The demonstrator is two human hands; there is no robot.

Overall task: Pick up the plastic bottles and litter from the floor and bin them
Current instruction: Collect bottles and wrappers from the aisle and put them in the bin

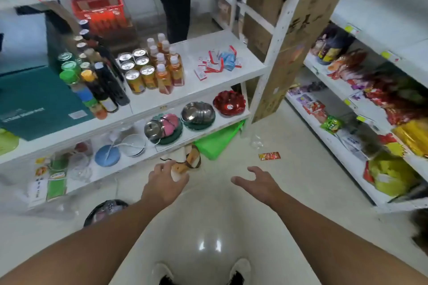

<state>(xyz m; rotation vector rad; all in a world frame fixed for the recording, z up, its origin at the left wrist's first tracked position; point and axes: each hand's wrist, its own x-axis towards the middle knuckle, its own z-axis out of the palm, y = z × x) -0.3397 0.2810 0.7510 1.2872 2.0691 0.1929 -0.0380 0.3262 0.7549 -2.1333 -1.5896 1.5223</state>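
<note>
1. A dark bin (pixel 105 211) is standing on the floor (pixel 231 215) beside the low shelf (pixel 139 109), near the person's left arm, probably to be in easy reach.
2. The left hand (pixel 163 183) is curling around something pale, maybe a bottle cap; I cannot tell for sure.
3. The right hand (pixel 257 180) is hanging open and empty, fingers spread, likely preparing to reach.
4. A clear plastic bottle (pixel 256 141) is lying further ahead on the floor.
5. A red wrapper (pixel 269 155) is lying just beside it, not picked yet.

red-yellow wrapper (pixel 269 155), clear bottle (pixel 256 140), white floor (pixel 301 180)
</note>
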